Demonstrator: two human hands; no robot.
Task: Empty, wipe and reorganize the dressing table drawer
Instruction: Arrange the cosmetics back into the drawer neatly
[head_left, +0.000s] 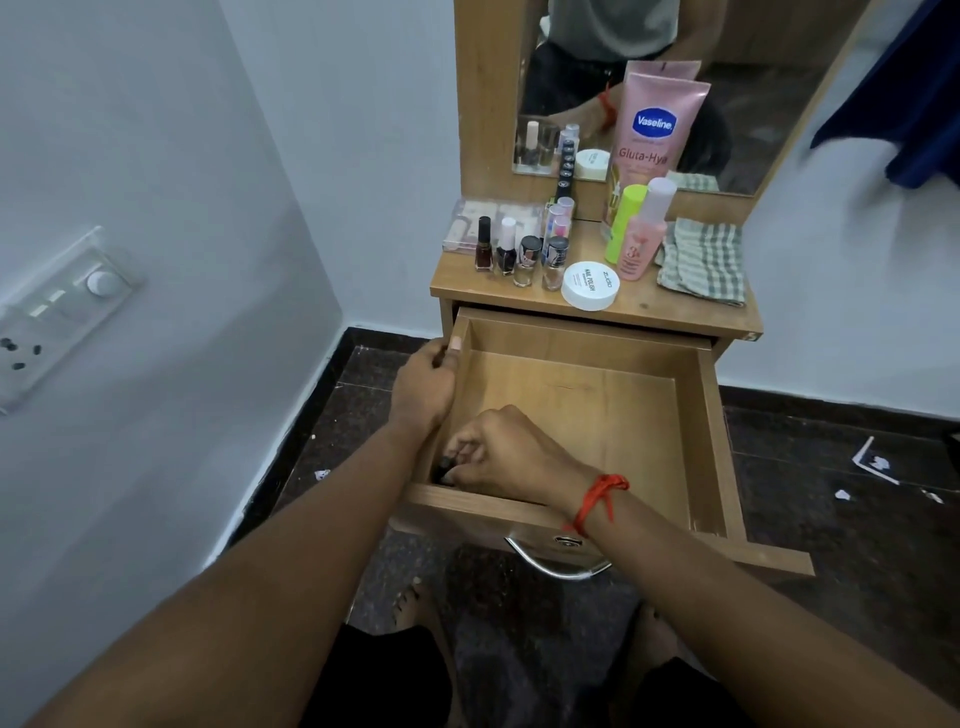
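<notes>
The wooden drawer (709, 431) of the dressing table is pulled out wide, and its bottom shows bare wood. My left hand (423, 387) grips the drawer's left side wall near the back. My right hand (498, 454), with a red thread on the wrist, reaches into the near left corner and pinches a small dark item (444, 467), mostly hidden by my fingers. A checked cloth (701, 260) lies folded on the table top at the right.
The table top (654, 306) holds several nail polish bottles (506, 252), a white round jar (590, 285), a green tube, a pink spray bottle, a pink Vaseline tube (655, 124) and a clear box. A metal handle (558, 564) sticks out toward my knees. Wall at left; paper scraps on the dark floor.
</notes>
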